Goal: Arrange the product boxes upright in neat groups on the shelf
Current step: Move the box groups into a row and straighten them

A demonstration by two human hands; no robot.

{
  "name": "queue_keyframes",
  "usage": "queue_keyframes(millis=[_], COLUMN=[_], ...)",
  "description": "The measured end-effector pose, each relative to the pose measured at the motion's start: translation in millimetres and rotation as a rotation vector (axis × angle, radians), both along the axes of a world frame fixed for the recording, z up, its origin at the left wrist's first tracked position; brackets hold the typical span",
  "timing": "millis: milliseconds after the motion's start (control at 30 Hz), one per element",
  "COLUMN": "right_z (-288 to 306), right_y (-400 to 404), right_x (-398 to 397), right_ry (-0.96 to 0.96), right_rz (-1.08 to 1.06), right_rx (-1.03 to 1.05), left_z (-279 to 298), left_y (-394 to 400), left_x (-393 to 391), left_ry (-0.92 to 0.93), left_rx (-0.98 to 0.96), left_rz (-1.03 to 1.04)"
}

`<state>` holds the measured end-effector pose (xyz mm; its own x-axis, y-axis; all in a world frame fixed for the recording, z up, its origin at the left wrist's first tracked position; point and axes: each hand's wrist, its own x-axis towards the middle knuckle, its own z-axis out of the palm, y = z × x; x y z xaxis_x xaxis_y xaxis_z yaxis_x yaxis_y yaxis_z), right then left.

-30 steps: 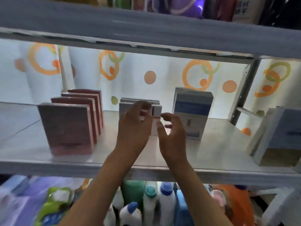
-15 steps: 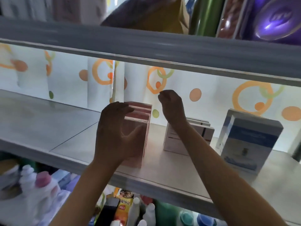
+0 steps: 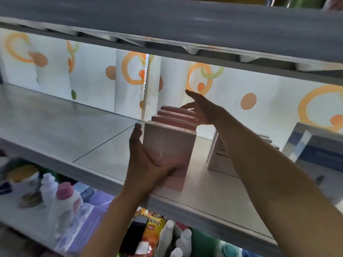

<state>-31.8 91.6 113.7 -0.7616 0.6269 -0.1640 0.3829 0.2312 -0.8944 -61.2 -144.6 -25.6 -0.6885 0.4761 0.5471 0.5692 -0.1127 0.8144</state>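
Pink boxes (image 3: 168, 143) stand upright in row on shelf (image 3: 213, 196), front one nearest shelf edge; our left hand (image 3: 146, 164) lies flat against front box, fingers straight on its left side, thumb across its face; our right hand (image 3: 201, 110) open at row's right rear, fingers straight, touching back boxes; white boxes (image 3: 218, 158) right of pink row; blue box (image 3: 315, 151) further right.

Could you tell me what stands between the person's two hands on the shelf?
In the head view, the row of pink boxes stands between the left hand and right hand.
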Motion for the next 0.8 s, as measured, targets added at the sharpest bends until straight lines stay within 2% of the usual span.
queue_keyframes(millis=[100, 233, 400, 533, 667, 800], right_z=[-3.5, -8.7, -10.2, -20.5, -21.7, -14.4], right_y=[7.0, 9.8, 3.0, -16.2, -38.8, -48.7], right_x=[-1.8, -2.8, -4.0, 1.2, 2.5, 1.9], right_ry=[-0.119, -0.127, -0.19, -0.193, -0.266, -0.288], right_rz=[0.16, 0.246, 0.266, 0.266, 0.334, 0.364], right_rx=[-0.135, -0.223, -0.211, -0.074, -0.083, -0.134], left_z=[-2.3, -4.4, -7.4, -7.6, -9.9, -4.7], left_y=[1.6, 3.0, 3.9, 3.6, 6.8, 7.6], left_x=[-3.3, -4.4, -6.9, -5.1, -4.9, -3.0], left_ry=[0.003, 0.017, 0.016, -0.014, -0.068, -0.101], left_rx=[-0.041, -0.083, -0.11, -0.168, -0.264, -0.272], left_rz=[-0.022, -0.01, 0.007, 0.018, 0.026, -0.016])
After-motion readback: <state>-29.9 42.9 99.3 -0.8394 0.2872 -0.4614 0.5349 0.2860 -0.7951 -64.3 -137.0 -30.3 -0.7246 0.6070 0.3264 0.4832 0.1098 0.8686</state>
